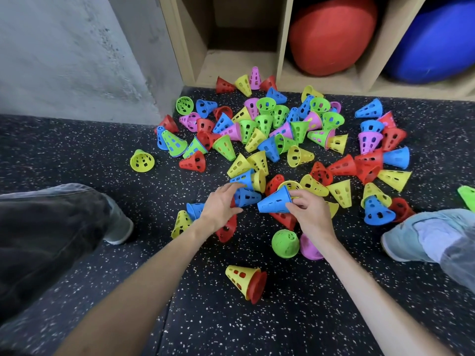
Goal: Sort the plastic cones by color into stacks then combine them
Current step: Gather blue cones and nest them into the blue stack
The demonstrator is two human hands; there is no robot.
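Note:
Several perforated plastic cones in red, yellow, green, blue and pink lie scattered over the speckled black floor (77,150). My right hand (309,213) pinches a blue cone (275,201) by its wide rim, the tip pointing left. My left hand (222,204) reaches with spread fingers over a second blue cone (248,197) lying on its side; whether it grips that cone I cannot tell. A yellow cone nested on a red one (244,281) lies near me, between my forearms. A green cone (285,243) and a pink cone (309,249) sit under my right wrist.
A wooden shelf unit (281,39) stands behind the pile, holding a red ball (331,34) and a blue ball (431,44). A grey wall (64,52) is at the left. My legs and shoes (118,222) flank the pile on both sides.

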